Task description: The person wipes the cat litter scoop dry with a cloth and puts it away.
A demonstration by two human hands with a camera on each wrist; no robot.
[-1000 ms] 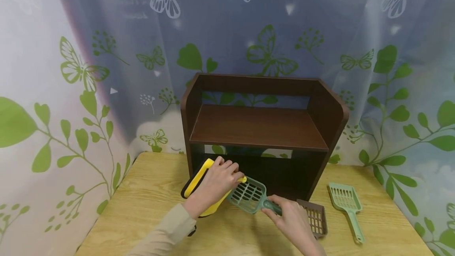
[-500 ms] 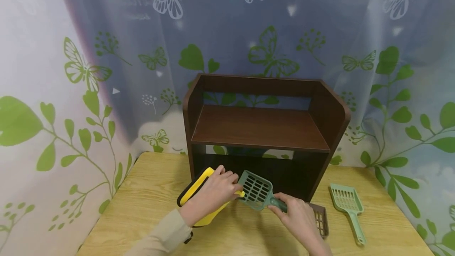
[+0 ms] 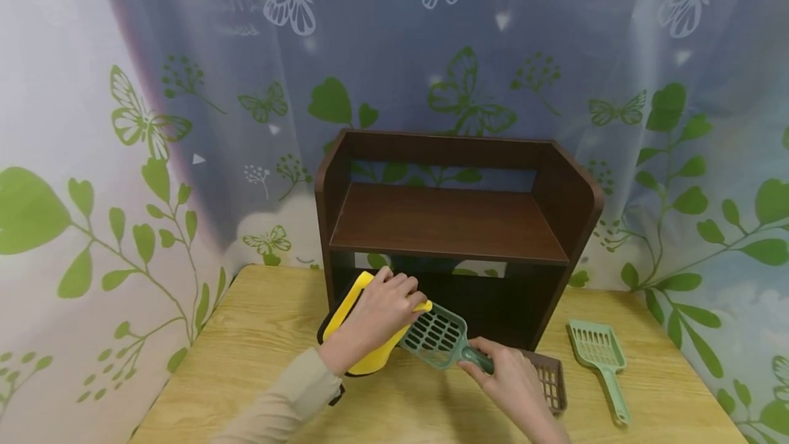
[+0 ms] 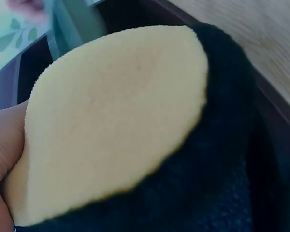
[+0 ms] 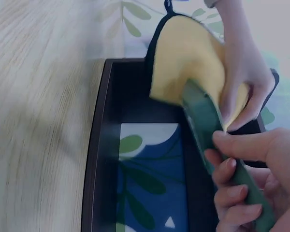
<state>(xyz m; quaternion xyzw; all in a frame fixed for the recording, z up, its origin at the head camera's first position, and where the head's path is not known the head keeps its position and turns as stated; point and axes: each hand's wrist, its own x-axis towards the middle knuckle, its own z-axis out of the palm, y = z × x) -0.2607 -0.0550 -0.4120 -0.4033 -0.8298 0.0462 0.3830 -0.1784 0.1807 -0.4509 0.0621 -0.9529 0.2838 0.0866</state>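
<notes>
My left hand (image 3: 377, 312) pinches a yellow cloth piece with black edging (image 3: 372, 360), possibly a mitt or pouch. A black loop hangs from its edge in the right wrist view. Close up in the left wrist view, the cloth's soft yellow face (image 4: 121, 106) fills the middle, with a thumb at its side. My right hand (image 3: 508, 372) holds a dark green litter scoop (image 3: 439, 334) by its handle. The scoop's slotted head is tilted, its tip overlapping the cloth just under my left fingers. In the right wrist view the scoop (image 5: 203, 118) appears edge-on against the yellow.
A dark brown two-level shelf (image 3: 450, 221) stands behind my hands. On the wooden table (image 3: 265, 314), a brown litter scoop (image 3: 551, 382) lies partly hidden by my right hand, and a light green litter scoop (image 3: 604, 358) lies farther right. A patterned curtain hangs behind.
The cloth dipped and drew apart from the scoop half a second ago; now it is raised again and meets the scoop's tip. Both hands keep their hold.
</notes>
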